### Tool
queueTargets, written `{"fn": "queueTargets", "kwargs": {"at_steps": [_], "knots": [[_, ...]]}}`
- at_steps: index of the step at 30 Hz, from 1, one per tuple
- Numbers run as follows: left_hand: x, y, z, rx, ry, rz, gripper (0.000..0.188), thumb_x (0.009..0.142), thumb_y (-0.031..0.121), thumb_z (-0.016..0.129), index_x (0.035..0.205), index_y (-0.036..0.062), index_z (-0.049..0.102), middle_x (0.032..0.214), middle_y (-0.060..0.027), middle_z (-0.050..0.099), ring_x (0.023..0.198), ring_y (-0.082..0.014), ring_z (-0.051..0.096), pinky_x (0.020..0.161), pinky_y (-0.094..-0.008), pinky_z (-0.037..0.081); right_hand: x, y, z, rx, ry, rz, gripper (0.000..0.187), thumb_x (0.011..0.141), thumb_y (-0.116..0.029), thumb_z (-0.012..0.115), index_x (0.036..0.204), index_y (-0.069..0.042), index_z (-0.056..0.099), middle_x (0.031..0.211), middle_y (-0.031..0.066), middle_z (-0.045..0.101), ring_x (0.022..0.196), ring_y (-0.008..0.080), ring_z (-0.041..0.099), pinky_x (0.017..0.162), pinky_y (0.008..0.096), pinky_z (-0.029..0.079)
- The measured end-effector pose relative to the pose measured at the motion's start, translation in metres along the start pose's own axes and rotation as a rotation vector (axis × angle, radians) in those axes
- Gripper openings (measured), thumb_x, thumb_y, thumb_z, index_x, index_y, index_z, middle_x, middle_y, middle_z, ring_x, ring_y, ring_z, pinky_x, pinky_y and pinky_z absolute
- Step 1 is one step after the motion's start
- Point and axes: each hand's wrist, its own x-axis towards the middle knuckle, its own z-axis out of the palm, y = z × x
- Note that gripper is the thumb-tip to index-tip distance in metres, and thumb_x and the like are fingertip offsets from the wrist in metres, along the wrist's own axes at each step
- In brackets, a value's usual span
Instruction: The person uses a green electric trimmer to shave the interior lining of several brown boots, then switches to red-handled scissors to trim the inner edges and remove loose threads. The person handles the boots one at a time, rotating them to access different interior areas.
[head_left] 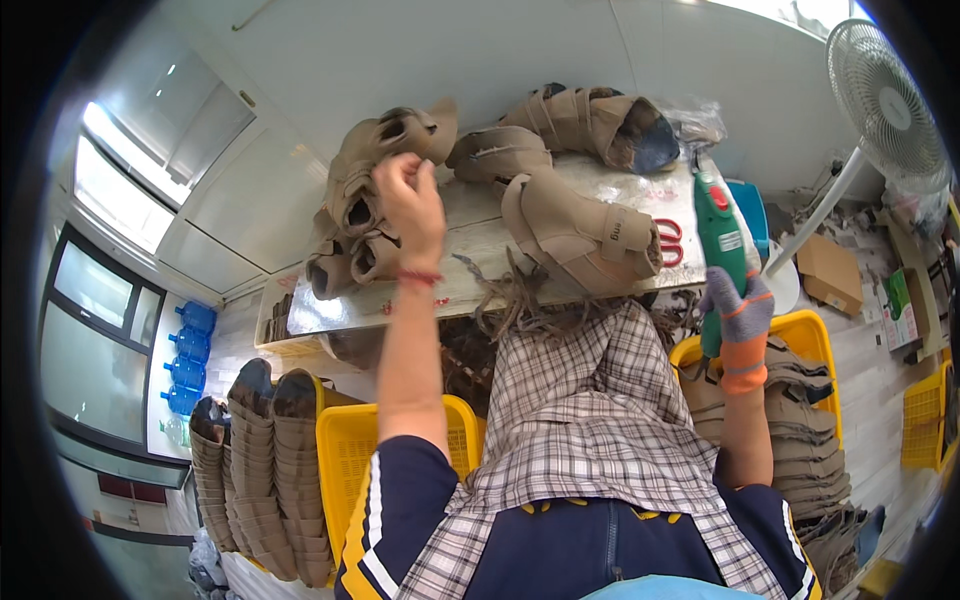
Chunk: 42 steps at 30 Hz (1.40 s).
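My left hand (pixel 412 205) is raised at the table's left side, its fingers curled and slightly blurred. Whatever they may hold is not visible. Right behind it lies a heap of tan shoe uppers (pixel 355 205). In my right hand (pixel 741 315), which wears a grey and orange glove, is a green handheld power tool (pixel 722 235) with a red switch, its thin end pointing away from me. Between my hands, a tan boot upper (pixel 585 235) rests on its side at the table's near edge. Brown scrap strips (pixel 520 305) hang over my checked apron (pixel 590 400).
Red-handled scissors (pixel 668 242) lie on the white table (pixel 462 240); more uppers (pixel 595 125) are behind. Yellow crates (pixel 400 425) flank me, with stacked uppers (pixel 275 470) at left and in the right crate. A fan (pixel 888 105) stands far right, beside a cardboard box (pixel 830 273).
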Motion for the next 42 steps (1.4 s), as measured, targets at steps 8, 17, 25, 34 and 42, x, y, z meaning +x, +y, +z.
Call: {"fn": "queueTargets", "kwargs": {"at_steps": [8,17,25,34,42], "knots": [[-0.237,0.098,0.039,-0.42,-0.493,0.116,0.02,0.081,-0.002,0.063,0.1,0.0033,0.062,0.112,-0.0135,0.056,0.099,-0.0256,0.056,0.088,-0.0344,0.046,-0.001,0.005,-0.033,-0.042,0.091,-0.007,0.03,0.088,-0.031,0.065,0.094,-0.001,0.058,0.062,0.0003,0.052,0.056,0.009,0.048,0.054,0.023,0.037],[-0.17,0.09,0.079,0.47,-0.814,0.679,0.067,0.07,0.032,0.074,0.125,0.0004,0.051,0.09,-0.0086,0.056,0.095,-0.0228,0.05,0.099,-0.0404,0.027,-0.004,0.02,-0.037,0.008,0.092,-0.012,0.024,0.087,-0.02,0.068,0.098,-0.001,0.06,0.065,-0.0002,0.055,0.054,0.0076,0.051,0.05,0.0225,0.04],[-0.149,0.025,-0.013,0.531,-0.529,0.263,0.044,0.074,0.041,0.072,0.063,-0.0012,0.065,0.061,-0.015,0.06,0.064,-0.0295,0.054,0.076,-0.0404,0.039,0.001,0.035,-0.023,-0.038,0.007,0.038,0.026,0.086,-0.022,0.069,0.099,-0.002,0.061,0.068,-0.0009,0.056,0.055,0.0058,0.051,0.049,0.0206,0.039],[-0.081,-0.008,-0.116,-1.133,-0.27,-0.953,0.044,0.093,0.024,0.059,0.127,-0.0032,0.049,0.125,-0.0149,0.057,0.112,-0.0267,0.057,0.096,-0.0419,0.047,0.004,0.037,0.02,-0.241,-0.266,-0.13,0.047,0.076,-0.018,0.079,0.116,-0.002,0.061,0.085,0.0032,0.066,0.072,0.0064,0.058,0.064,0.0224,0.049],[-0.078,-0.033,-0.132,-1.613,-0.233,-1.331,0.041,0.097,0.027,0.05,0.127,-0.0008,0.049,0.128,-0.0169,0.055,0.118,-0.0324,0.053,0.1,-0.0492,0.043,0.005,0.029,0.039,-0.829,-0.323,-0.917,0.068,0.059,-0.032,0.086,0.117,-0.005,0.061,0.078,0.0115,0.066,0.064,0.0267,0.064,0.061,0.0341,0.052]]}}
